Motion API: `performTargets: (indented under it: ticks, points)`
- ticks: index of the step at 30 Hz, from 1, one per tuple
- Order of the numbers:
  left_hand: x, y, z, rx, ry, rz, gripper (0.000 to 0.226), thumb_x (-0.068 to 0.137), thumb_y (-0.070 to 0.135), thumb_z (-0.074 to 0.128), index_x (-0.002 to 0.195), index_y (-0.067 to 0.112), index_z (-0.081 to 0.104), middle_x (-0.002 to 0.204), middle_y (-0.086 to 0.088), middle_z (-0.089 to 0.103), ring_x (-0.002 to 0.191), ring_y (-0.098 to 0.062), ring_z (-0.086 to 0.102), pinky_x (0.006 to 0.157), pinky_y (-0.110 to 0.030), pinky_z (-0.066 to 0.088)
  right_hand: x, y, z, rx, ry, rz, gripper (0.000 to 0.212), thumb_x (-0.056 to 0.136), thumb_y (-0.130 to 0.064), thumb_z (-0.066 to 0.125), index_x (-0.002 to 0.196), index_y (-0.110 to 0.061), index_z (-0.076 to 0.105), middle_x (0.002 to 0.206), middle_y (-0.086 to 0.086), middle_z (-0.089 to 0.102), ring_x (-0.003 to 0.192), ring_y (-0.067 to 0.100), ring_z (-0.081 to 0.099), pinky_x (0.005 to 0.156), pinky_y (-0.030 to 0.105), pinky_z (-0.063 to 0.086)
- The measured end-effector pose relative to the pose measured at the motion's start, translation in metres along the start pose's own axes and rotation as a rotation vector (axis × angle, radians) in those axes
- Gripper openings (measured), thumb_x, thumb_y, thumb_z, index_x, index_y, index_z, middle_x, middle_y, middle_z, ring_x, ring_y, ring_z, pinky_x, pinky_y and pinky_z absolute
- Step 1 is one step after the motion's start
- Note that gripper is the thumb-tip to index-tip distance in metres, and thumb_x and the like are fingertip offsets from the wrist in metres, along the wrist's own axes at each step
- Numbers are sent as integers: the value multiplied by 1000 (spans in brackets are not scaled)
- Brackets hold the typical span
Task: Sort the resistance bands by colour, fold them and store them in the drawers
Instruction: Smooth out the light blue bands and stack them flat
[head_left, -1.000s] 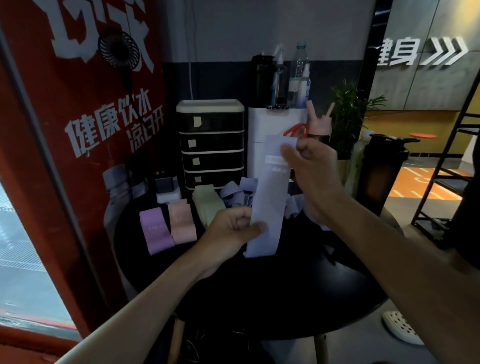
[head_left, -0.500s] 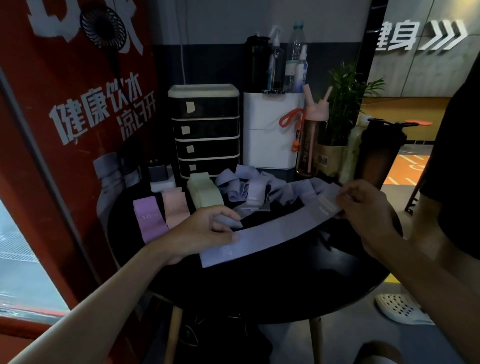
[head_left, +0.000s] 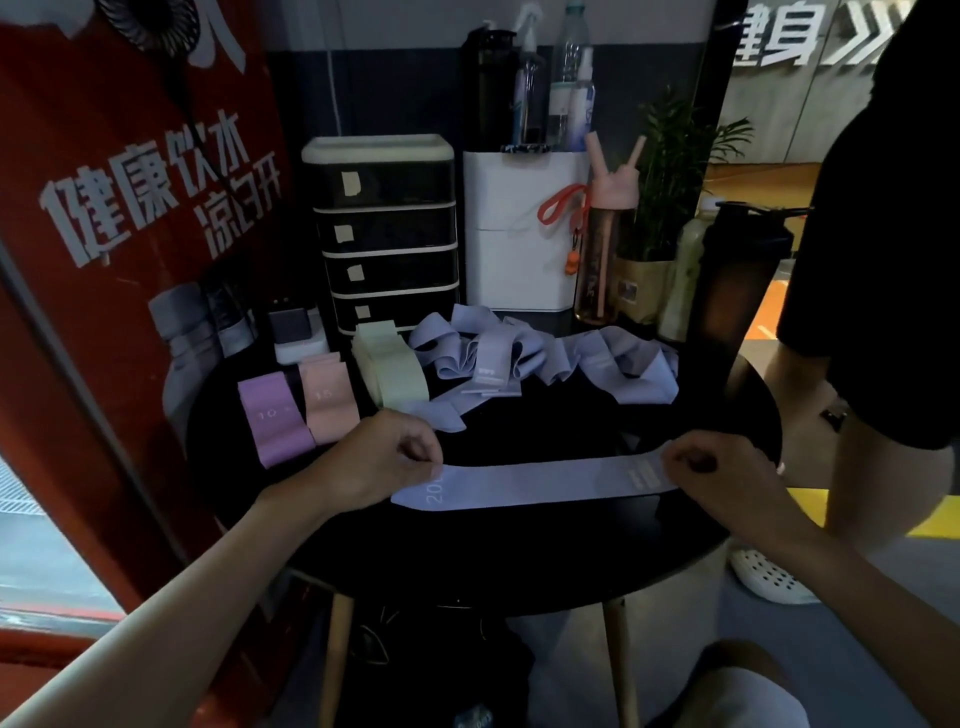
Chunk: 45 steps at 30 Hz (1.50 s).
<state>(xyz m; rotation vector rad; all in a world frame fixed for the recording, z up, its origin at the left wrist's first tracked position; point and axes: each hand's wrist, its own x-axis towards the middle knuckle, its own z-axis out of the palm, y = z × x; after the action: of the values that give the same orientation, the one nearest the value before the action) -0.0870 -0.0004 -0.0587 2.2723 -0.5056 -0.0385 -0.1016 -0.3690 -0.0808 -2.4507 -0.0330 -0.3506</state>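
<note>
You are holding one lavender band (head_left: 545, 480) flat on the black tabletop (head_left: 519, 561), close to its near edge. Its long axis is running left to right, with the right end sitting slightly farther from you; the printed "20" end is pointing left. Your left hand (head_left: 379, 462) is pinching that left end with curled fingers, and your right hand (head_left: 711, 473) is pinching the labelled right end. Toward the left edge, one folded purple band (head_left: 272, 418), one folded pink band (head_left: 330, 400) and a green stack (head_left: 392, 369) are lying. A loose lavender heap (head_left: 519, 358), count unclear, is lying toward the far edge. One drawer unit (head_left: 384, 234) with four drawers is standing at the far edge, beside a red wall panel (head_left: 130, 208).
</note>
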Motion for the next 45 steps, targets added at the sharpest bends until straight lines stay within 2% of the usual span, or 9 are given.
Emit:
performTargets:
  ticks: [4, 11, 14, 19, 26, 33, 38, 41, 45]
  points:
    - [-5, -2, 4, 205, 21, 75, 16, 87, 14, 75, 76, 26, 73, 87, 8, 65, 83, -4, 63, 72, -12, 45, -1, 4, 6, -236, 55, -84, 16, 78, -36, 64, 74, -49, 56, 99, -9, 49, 104, 22, 46, 91, 49, 39]
    - [-7, 3, 2, 372, 89, 32, 10, 88, 29, 73, 79, 30, 70, 86, 14, 59, 79, -2, 57, 74, -34, 52, 1, -18, 8, -470, -25, -202, 9, 84, -34, 60, 75, -37, 59, 84, -12, 53, 90, 11, 42, 78, 31, 17]
    - [1, 10, 0, 480, 214, -11, 8, 90, 33, 69, 87, 27, 64, 83, 13, 54, 79, -10, 55, 68, -33, 47, 5, -34, 12, -345, -22, -295, 16, 86, -28, 63, 73, -37, 59, 84, -12, 58, 88, 9, 45, 81, 33, 24]
    - [27, 12, -2, 743, 159, -64, 32, 93, 38, 66, 119, 19, 62, 116, 1, 54, 104, -24, 59, 76, -36, 49, 14, -62, 37, 99, -251, -375, 12, 87, -16, 69, 83, -26, 64, 84, -9, 62, 78, 5, 60, 74, 26, 49]
    - [37, 10, 0, 893, 147, -42, 21, 98, 33, 57, 103, 16, 67, 109, -1, 52, 101, -26, 59, 74, -42, 52, 14, -45, 60, 83, -245, -424, 6, 86, -23, 71, 91, -25, 67, 90, -11, 57, 84, 3, 58, 78, 25, 51]
    - [36, 23, -6, 412, 580, 206, 7, 92, 11, 67, 91, 12, 74, 90, -1, 65, 76, -17, 61, 68, -33, 52, 15, -45, 61, 65, -235, -419, 7, 86, -26, 71, 89, -29, 66, 90, -14, 57, 83, 2, 58, 77, 21, 48]
    - [42, 50, -14, -19, 764, 108, 15, 92, 12, 67, 80, 20, 71, 75, 12, 68, 69, -5, 64, 64, -12, 45, 14, -53, 54, 83, -288, -397, 18, 87, -23, 69, 83, -39, 61, 89, -12, 59, 82, 3, 59, 75, 19, 46]
    - [48, 58, -18, -218, 795, 85, 18, 91, 8, 68, 76, 17, 71, 75, 1, 72, 75, -22, 70, 73, -33, 58, 21, -70, 44, 123, -272, -369, 6, 90, -21, 66, 94, -25, 66, 86, -8, 63, 79, 5, 60, 76, 27, 51]
    - [55, 69, -20, -446, 781, 73, 15, 94, 6, 65, 79, 4, 68, 84, -21, 70, 85, -38, 70, 84, -53, 59, 40, -113, 23, 330, -196, -360, 17, 93, -16, 63, 110, -13, 61, 89, -1, 63, 77, 5, 56, 70, 10, 44]
